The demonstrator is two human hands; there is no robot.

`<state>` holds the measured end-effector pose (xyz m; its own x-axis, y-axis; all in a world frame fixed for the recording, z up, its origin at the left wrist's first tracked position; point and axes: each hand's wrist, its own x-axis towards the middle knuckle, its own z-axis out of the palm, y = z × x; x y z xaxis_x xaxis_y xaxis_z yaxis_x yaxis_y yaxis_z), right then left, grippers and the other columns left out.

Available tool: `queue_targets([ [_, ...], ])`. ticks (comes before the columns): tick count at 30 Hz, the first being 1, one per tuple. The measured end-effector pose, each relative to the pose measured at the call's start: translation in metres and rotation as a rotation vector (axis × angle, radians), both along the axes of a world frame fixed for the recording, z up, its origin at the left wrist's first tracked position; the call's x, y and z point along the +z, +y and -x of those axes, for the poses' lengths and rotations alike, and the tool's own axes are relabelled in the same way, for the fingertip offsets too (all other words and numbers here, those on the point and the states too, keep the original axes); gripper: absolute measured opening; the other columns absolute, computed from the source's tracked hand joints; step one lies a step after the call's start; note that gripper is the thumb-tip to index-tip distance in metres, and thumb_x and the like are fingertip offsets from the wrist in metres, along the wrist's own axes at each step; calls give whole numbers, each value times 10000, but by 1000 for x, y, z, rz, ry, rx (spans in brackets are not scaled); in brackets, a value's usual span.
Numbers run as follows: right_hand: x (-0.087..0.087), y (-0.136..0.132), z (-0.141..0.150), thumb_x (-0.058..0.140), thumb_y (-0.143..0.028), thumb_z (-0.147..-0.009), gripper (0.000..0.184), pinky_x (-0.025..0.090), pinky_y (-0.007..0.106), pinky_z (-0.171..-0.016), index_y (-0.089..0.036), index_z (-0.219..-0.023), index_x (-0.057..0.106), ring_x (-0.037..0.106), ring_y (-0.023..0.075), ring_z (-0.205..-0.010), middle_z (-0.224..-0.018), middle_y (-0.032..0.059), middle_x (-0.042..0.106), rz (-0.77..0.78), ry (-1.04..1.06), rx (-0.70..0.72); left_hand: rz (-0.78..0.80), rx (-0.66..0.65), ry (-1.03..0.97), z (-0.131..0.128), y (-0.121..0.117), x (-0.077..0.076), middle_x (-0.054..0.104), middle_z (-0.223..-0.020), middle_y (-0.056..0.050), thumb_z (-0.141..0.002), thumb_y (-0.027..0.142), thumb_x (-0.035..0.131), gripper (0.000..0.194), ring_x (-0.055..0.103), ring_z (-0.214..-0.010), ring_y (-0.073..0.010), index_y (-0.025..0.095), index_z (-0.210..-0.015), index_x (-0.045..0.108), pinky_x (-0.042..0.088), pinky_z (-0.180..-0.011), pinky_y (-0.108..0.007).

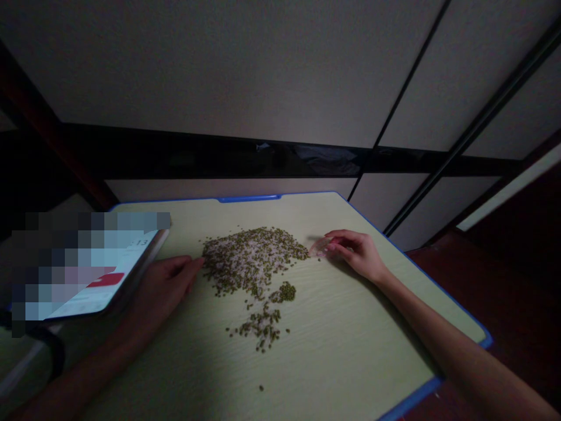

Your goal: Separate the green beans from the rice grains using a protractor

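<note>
A spread of small green beans mixed with pale grains lies on a light wooden table with a blue rim. My left hand rests flat on the table, its fingertips touching the left edge of the pile, fingers extended. My right hand lies at the pile's right edge, fingers curled round a small clear piece that I cannot name. Smaller clusters of beans sit nearer to me, and a single bean lies apart.
A phone with a lit screen leans at the table's left side, close to my left hand. Grey wall panels with dark frames stand behind the table. The floor at the right is dark red.
</note>
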<state>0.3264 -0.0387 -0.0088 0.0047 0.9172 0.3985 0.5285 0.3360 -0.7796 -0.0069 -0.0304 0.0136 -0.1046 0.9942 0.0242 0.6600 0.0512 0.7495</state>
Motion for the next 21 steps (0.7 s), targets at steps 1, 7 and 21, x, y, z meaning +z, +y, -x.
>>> queue_targets([
  [1, 0, 0, 0, 630, -306, -709, 202, 471, 250, -495, -150, -834, 657, 572, 139, -518, -637, 33, 652, -1, 0, -10, -2, -1, 2, 0, 0, 0, 349, -344, 71, -668, 460, 429, 367, 355, -380, -95, 215, -399, 378, 282, -454, -225],
  [7, -1, 2, -1, 624, -308, -693, 221, 451, 242, -458, -147, -841, 659, 551, 134, -483, -610, 27, 641, -4, 25, -65, -13, -18, 6, -1, -1, 0, 343, -342, 70, -658, 483, 427, 379, 357, -378, -96, 217, -393, 373, 281, -449, -222],
  [21, -3, 6, 3, 613, -304, -723, 212, 477, 268, -504, -155, -866, 664, 579, 147, -538, -678, 46, 680, -67, -12, -85, 4, -27, 26, -1, -1, 1, 364, -345, 57, -655, 502, 404, 387, 378, -390, -115, 226, -386, 366, 292, -458, -238],
])
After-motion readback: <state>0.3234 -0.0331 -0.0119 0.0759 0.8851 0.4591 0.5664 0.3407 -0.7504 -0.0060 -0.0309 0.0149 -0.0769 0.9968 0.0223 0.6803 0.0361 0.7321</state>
